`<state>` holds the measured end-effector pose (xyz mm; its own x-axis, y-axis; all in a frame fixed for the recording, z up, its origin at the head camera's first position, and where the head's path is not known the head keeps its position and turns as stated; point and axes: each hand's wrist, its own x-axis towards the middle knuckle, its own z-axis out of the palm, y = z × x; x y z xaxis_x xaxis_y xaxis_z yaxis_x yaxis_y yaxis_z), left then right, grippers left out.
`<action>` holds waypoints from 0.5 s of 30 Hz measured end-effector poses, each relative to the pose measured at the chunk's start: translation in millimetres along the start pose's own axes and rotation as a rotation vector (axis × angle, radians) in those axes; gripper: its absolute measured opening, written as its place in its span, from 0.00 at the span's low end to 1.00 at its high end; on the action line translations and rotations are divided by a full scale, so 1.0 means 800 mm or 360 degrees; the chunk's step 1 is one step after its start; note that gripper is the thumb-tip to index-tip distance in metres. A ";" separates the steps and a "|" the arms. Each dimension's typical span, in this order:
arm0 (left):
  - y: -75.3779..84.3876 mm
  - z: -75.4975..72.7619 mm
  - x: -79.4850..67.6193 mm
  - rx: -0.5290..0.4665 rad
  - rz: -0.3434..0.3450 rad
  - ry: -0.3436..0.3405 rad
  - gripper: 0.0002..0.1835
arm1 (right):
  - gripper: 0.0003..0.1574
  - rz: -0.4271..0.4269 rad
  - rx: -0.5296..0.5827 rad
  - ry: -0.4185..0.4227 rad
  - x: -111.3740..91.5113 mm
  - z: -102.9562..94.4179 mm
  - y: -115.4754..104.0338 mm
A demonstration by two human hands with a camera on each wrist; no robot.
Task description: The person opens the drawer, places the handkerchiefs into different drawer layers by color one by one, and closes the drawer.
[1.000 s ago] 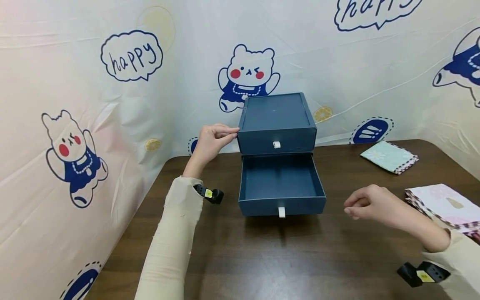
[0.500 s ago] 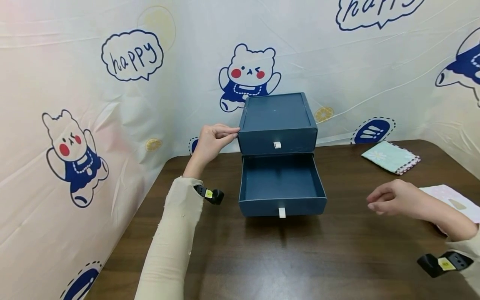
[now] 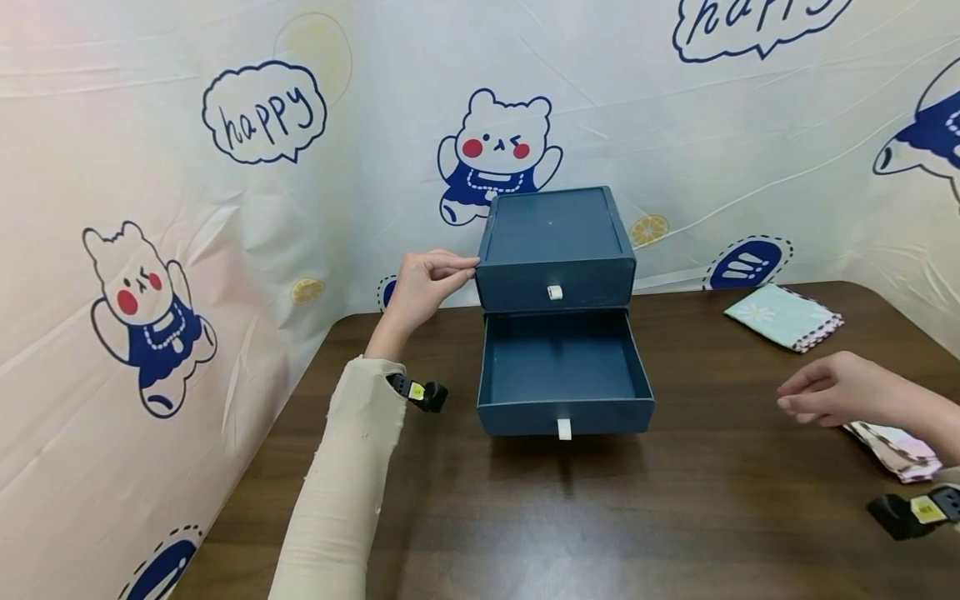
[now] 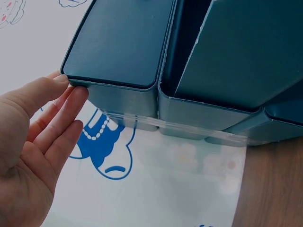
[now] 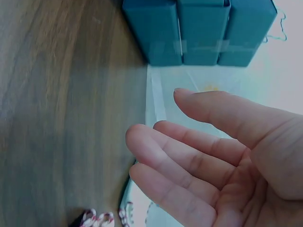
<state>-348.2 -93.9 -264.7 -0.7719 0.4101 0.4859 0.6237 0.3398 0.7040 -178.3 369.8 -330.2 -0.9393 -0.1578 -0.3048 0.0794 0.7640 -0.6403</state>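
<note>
On the left I see a long cream sleeve [image 3: 341, 492], plain, softly creased, with small snags along its edge. Its cuff [image 3: 378, 371] stops short of the bare left hand [image 3: 423, 287], and a black wrist device [image 3: 432, 397] with a yellow label [image 3: 416, 391] juts out there. On the right, a similar black unit [image 3: 892, 516], also yellow-labelled, sits beside a sliver of cream cuff [image 3: 950, 477].

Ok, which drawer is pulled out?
The middle drawer, directly below the top drawer; its inside shows in the head view, while the top drawer is shut.
</note>
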 end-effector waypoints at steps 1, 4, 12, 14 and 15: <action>0.000 0.000 0.000 -0.0002 0.0004 -0.0001 0.11 | 0.24 0.0017 0.0005 0.0001 0.000 -0.001 0.003; 0.001 0.000 -0.001 -0.0008 0.0007 -0.0004 0.11 | 0.25 0.0053 0.0012 0.0002 0.000 -0.006 0.013; 0.002 0.000 -0.002 -0.0010 -0.0025 0.0004 0.12 | 0.27 0.0148 0.0097 -0.0026 0.001 -0.031 0.041; 0.002 0.000 -0.001 -0.0012 -0.0028 0.0010 0.12 | 0.28 0.0172 0.0093 -0.0030 0.001 -0.037 0.052; 0.002 0.000 -0.002 -0.0019 -0.0030 0.0011 0.12 | 0.28 0.0187 0.0104 -0.0034 0.001 -0.040 0.059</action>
<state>-346.5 -94.3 -264.1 -0.7843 0.3979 0.4759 0.6075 0.3370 0.7193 -186.3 426.0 -338.2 -0.9149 -0.0837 -0.3948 0.2104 0.7359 -0.6436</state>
